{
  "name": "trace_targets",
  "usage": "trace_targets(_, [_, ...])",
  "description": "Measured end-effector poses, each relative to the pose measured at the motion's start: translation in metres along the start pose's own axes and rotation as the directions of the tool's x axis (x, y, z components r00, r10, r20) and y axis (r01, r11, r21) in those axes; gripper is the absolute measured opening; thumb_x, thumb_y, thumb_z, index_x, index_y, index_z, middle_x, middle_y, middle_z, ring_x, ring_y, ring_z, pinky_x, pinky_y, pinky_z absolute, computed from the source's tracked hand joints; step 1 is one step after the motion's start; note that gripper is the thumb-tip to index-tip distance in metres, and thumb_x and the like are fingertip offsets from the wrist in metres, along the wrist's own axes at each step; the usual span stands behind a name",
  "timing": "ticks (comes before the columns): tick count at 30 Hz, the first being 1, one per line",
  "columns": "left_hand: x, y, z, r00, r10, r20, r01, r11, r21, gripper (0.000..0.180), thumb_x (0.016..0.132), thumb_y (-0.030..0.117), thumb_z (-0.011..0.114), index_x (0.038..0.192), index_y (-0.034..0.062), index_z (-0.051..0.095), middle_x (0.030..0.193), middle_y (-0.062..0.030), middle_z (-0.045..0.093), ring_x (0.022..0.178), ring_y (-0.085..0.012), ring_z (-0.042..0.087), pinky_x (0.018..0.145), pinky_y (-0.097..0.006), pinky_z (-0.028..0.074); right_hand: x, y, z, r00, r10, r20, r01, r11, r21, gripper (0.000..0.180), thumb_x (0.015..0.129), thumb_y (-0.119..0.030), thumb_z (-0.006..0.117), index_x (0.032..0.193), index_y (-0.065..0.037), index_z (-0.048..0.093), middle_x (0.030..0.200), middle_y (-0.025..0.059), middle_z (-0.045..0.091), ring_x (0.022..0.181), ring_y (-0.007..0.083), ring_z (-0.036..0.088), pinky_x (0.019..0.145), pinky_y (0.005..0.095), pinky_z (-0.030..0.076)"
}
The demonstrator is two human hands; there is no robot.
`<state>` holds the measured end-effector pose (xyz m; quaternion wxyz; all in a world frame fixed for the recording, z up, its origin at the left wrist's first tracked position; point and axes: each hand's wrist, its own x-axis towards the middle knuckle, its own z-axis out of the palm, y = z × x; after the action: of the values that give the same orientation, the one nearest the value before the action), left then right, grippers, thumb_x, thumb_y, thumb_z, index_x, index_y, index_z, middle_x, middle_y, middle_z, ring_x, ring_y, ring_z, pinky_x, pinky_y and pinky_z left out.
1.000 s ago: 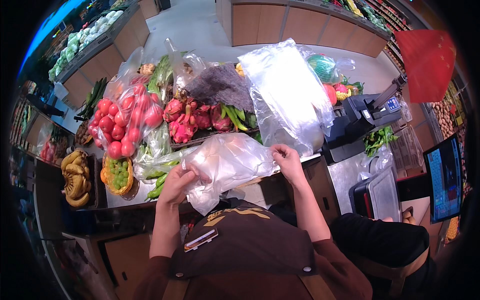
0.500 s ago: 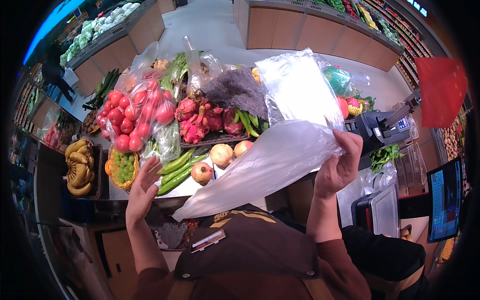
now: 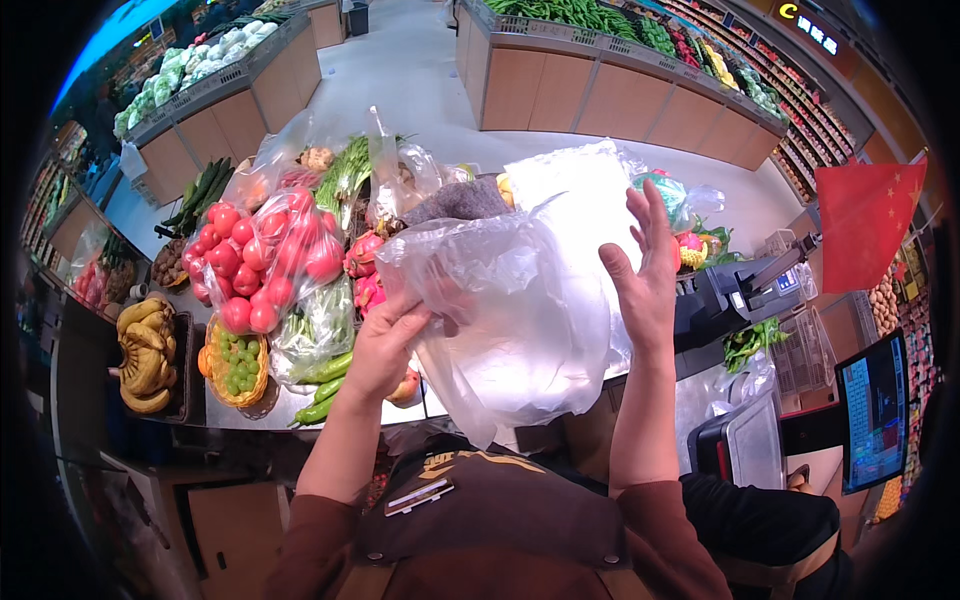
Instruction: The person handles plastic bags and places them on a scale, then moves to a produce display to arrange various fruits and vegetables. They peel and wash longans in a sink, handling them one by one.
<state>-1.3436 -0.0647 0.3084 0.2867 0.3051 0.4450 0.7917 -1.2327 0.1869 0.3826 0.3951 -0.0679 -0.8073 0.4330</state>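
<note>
A thin clear plastic bag (image 3: pixel 510 320) hangs in front of me, puffed out and partly unfolded. My left hand (image 3: pixel 385 345) pinches its left edge, thumb on top and fingers behind the film. Just past the bag's right side, my right hand (image 3: pixel 650 265) is raised with thumb and fingers apart, holding nothing. Behind the bag lies a bright, glossy stack of white plastic sheeting (image 3: pixel 565 190). Red dragon fruit (image 3: pixel 362 255) show beside my left hand, partly covered by the bag. A pomegranate (image 3: pixel 405 388) and long green peppers (image 3: pixel 322 390) lie below that hand.
Left of my hands are bagged tomatoes (image 3: pixel 265 240), a basket of green grapes (image 3: pixel 237 370) and bananas (image 3: pixel 146 350). A dark machine on an arm (image 3: pixel 715 300) stands at the right, near a monitor (image 3: pixel 875 410) and a red flag (image 3: pixel 870 220). Vegetable stands (image 3: pixel 620 95) line the far aisle.
My left hand has moved right and taken hold of the bag. My right hand has let go of it and opened. The bag has swung from stretched sideways to hanging more upright.
</note>
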Motion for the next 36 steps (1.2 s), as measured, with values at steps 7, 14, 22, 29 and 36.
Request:
trace_targets(7, [0.030, -0.027, -0.053, 0.982, -0.178, 0.063, 0.187, 0.864, -0.468, 0.041, 0.095, 0.024, 0.040, 0.129, 0.0012, 0.042, 0.123, -0.0243, 0.052, 0.111, -0.0393, 0.053, 0.097, -0.049, 0.041, -0.002, 0.090, 0.024, 0.722, 0.411, 0.556, -0.670, 0.616, 0.415, 0.042, 0.084, -0.027, 0.067, 0.114, 0.001, 0.056, 0.080, 0.0030, 0.060, 0.079, 0.0101, 0.057, 0.085, 0.0277, 0.046])
trace_targets(14, [0.067, -0.050, -0.080, 0.965, -0.190, 0.179, 0.260, 0.761, -0.595, 0.046, 0.095, 0.030, 0.040, 0.132, 0.0024, 0.040, 0.129, -0.0258, 0.046, 0.120, -0.0390, 0.047, 0.102, -0.051, 0.035, 0.054, 0.069, 0.008, 0.770, 0.464, 0.437, -0.618, 0.712, 0.333, 0.048, 0.094, -0.043, 0.047, 0.122, -0.004, 0.051, 0.121, 0.0106, 0.053, 0.115, 0.0210, 0.051, 0.093, 0.0362, 0.044])
trace_targets(22, [0.106, -0.070, -0.104, 0.895, -0.125, 0.428, 0.399, 0.652, -0.645, 0.045, 0.095, 0.030, 0.041, 0.130, 0.0021, 0.043, 0.134, -0.0291, 0.040, 0.123, -0.0442, 0.041, 0.105, -0.053, 0.030, 0.081, 0.128, 0.079, 0.598, 0.548, 0.585, -0.766, 0.604, 0.218, 0.032, 0.085, -0.030, 0.065, 0.103, -0.004, 0.058, 0.097, 0.0047, 0.061, 0.092, 0.0129, 0.056, 0.086, 0.0280, 0.041])
trace_targets(29, [0.099, -0.056, -0.146, 0.944, -0.201, 0.261, 0.321, 0.742, -0.588, 0.053, 0.094, 0.039, 0.042, 0.133, 0.0038, 0.041, 0.136, -0.0292, 0.038, 0.123, -0.0451, 0.041, 0.102, -0.054, 0.035, 0.079, 0.109, 0.045, 0.798, 0.481, 0.363, -0.573, 0.421, 0.703, 0.005, 0.086, -0.009, 0.058, 0.084, -0.006, 0.056, 0.089, 0.0061, 0.062, 0.087, 0.0132, 0.059, 0.085, 0.0334, 0.050])
trace_targets(36, [0.137, 0.001, -0.125, 0.981, -0.120, -0.154, 0.111, 0.992, -0.065, 0.057, 0.086, 0.040, 0.062, 0.122, -0.0015, 0.047, 0.113, -0.0147, 0.059, 0.101, -0.0226, 0.060, 0.087, -0.036, 0.049, 0.067, 0.067, 0.036, 0.891, 0.324, 0.318, -0.445, 0.761, 0.472, 0.018, 0.082, -0.015, 0.066, 0.094, -0.004, 0.057, 0.130, 0.0081, 0.049, 0.108, 0.0149, 0.049, 0.094, 0.0280, 0.036])
